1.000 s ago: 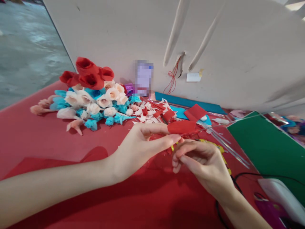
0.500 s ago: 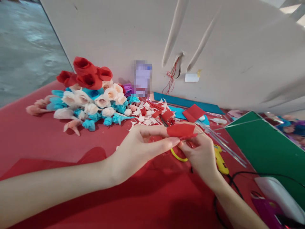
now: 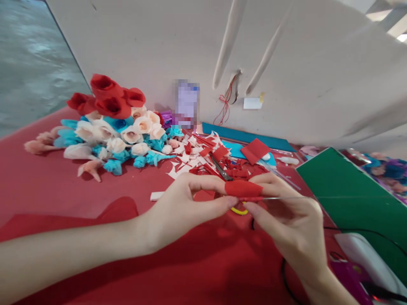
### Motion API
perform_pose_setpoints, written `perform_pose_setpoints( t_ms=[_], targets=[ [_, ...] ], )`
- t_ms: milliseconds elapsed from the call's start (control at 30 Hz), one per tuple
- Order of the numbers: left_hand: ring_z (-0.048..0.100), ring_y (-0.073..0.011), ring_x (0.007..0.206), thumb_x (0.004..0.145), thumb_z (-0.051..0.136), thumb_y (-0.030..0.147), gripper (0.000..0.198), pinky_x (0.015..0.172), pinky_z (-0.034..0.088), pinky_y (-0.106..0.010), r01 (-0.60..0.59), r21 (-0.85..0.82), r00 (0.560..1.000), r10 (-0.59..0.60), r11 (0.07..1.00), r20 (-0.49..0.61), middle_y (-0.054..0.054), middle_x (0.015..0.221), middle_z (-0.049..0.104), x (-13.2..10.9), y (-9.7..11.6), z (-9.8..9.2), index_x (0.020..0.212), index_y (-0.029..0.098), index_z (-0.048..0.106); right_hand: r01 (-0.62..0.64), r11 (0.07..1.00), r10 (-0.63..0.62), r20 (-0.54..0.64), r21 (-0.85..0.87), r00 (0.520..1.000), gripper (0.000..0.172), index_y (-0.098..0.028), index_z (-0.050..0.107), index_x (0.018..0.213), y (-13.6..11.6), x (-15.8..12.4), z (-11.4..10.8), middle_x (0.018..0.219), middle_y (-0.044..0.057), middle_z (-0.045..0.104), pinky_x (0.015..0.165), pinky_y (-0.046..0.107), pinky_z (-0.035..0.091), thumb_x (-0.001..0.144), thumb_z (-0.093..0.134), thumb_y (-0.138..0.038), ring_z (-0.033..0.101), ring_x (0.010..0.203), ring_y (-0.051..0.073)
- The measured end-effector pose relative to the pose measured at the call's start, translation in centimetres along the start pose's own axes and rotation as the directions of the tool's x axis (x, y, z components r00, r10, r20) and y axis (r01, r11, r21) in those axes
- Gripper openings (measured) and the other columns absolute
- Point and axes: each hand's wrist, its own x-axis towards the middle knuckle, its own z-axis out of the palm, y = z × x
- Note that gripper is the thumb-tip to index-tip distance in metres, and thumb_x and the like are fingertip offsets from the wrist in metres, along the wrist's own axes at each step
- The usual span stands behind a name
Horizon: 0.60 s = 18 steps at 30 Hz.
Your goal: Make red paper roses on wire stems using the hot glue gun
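A small red paper piece [image 3: 244,188], curved like a petal, lies along a thin stiff wire [image 3: 286,198] between my hands, above the red table. My left hand [image 3: 190,207] is closed, thumb and forefinger pinching the paper's left end and the wire's tip. My right hand [image 3: 292,224] holds the paper's right end, its fingers behind and its thumb below; the wire runs rightward across this hand. Just behind my hands lies a pair of scissors [image 3: 222,169], its yellow handle partly hidden by my fingers.
Paper flowers [image 3: 117,123] in red, white and blue are heaped at the left. Paper scraps [image 3: 200,150] lie mid-table, with a red paper square [image 3: 255,151] behind. A green board [image 3: 346,190] leans at right. A white power strip [image 3: 365,254] and black cable [image 3: 286,271] lie below it.
My right hand has moved right and turned, its thumb lower and farther from my left thumb. Paper and wire have dropped slightly, the wire now nearly level. More of the scissors shows.
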Motion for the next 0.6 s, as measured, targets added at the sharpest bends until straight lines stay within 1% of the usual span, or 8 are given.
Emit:
perform_pose_setpoints(
  t_ms=[100,167,233,333,367,433,500,600],
  targets=[
    [0.060,-0.0135,0.077,0.079,0.057,0.019,0.013,0.072,0.046,-0.023,-0.135,0.145,0.988,0.145,0.980,-0.059,-0.001,0.077,0.068,0.0,0.1,0.2,0.075,0.018,0.069,-0.070,0.993,0.071,-0.005,0.097,0.997,0.009,-0.020,0.063,0.079,-0.1,-0.1,0.2,0.078,0.000,0.057,0.050,0.017,0.046,0.075,0.062,-0.012,0.054,0.067,0.010],
    [0.060,-0.0130,0.072,0.076,0.058,0.015,0.011,0.069,0.046,-0.023,-0.244,0.242,0.959,0.270,0.939,-0.084,-0.002,0.074,0.067,0.0,0.1,0.2,0.075,0.017,0.070,-0.126,0.973,0.128,0.003,0.191,0.992,0.010,-0.021,0.061,0.078,-0.1,-0.2,0.4,0.076,-0.002,0.055,0.051,0.014,0.046,0.075,0.061,-0.011,0.053,0.064,0.008],
    [0.059,-0.0125,0.069,0.073,0.058,0.009,0.015,0.066,0.046,-0.024,-0.361,0.340,0.911,0.406,0.869,-0.072,-0.002,0.073,0.068,0.0,0.1,0.2,0.078,0.017,0.070,-0.174,0.944,0.174,0.026,0.281,0.984,0.010,-0.022,0.060,0.078,0.1,-0.4,0.6,0.077,-0.002,0.054,0.050,0.014,0.045,0.076,0.061,-0.012,0.051,0.061,0.007],
    [0.058,-0.0126,0.066,0.071,0.055,0.003,0.025,0.068,0.044,-0.027,-0.486,0.508,0.823,0.568,0.711,-0.006,-0.001,0.075,0.069,0.0,0.2,0.1,0.082,0.021,0.070,-0.202,0.898,0.188,0.074,0.391,0.979,0.007,-0.022,0.059,0.081,0.4,-0.7,0.6,0.080,-0.001,0.054,0.049,0.016,0.043,0.078,0.059,-0.016,0.049,0.059,0.007],
    [0.058,-0.0129,0.066,0.071,0.055,0.003,0.026,0.069,0.043,-0.028,-0.507,0.550,0.800,0.600,0.664,0.014,-0.001,0.075,0.070,0.0,0.3,0.0,0.082,0.022,0.070,-0.206,0.882,0.188,0.084,0.423,0.979,0.006,-0.022,0.059,0.082,0.5,-0.9,0.7,0.081,-0.001,0.054,0.050,0.017,0.043,0.079,0.059,-0.017,0.048,0.058,0.007],
    [0.058,-0.0131,0.065,0.072,0.055,0.005,0.025,0.071,0.042,-0.030,-0.522,0.602,0.773,0.633,0.604,0.035,0.000,0.074,0.070,0.0,0.3,0.0,0.081,0.022,0.069,-0.216,0.855,0.193,0.096,0.472,0.976,0.005,-0.022,0.058,0.082,0.7,-1.1,0.7,0.081,0.000,0.053,0.049,0.017,0.041,0.079,0.060,-0.018,0.048,0.058,0.007],
    [0.058,-0.0127,0.065,0.073,0.054,0.006,0.022,0.073,0.041,-0.030,-0.524,0.628,0.763,0.645,0.575,0.046,-0.001,0.074,0.070,0.0,0.3,-0.1,0.081,0.021,0.069,-0.242,0.832,0.223,0.098,0.500,0.970,0.004,-0.022,0.058,0.082,0.9,-1.3,0.9,0.079,-0.001,0.053,0.046,0.017,0.039,0.079,0.059,-0.019,0.047,0.055,0.006],
    [0.059,-0.0126,0.067,0.073,0.054,0.006,0.020,0.074,0.041,-0.029,-0.522,0.644,0.756,0.653,0.559,0.046,-0.001,0.075,0.070,0.0,0.2,0.0,0.082,0.019,0.068,-0.278,0.801,0.271,0.093,0.530,0.958,0.004,-0.023,0.059,0.081,1.0,-1.3,1.1,0.077,-0.002,0.053,0.044,0.017,0.037,0.080,0.059,-0.019,0.046,0.051,0.005]
  ],
)
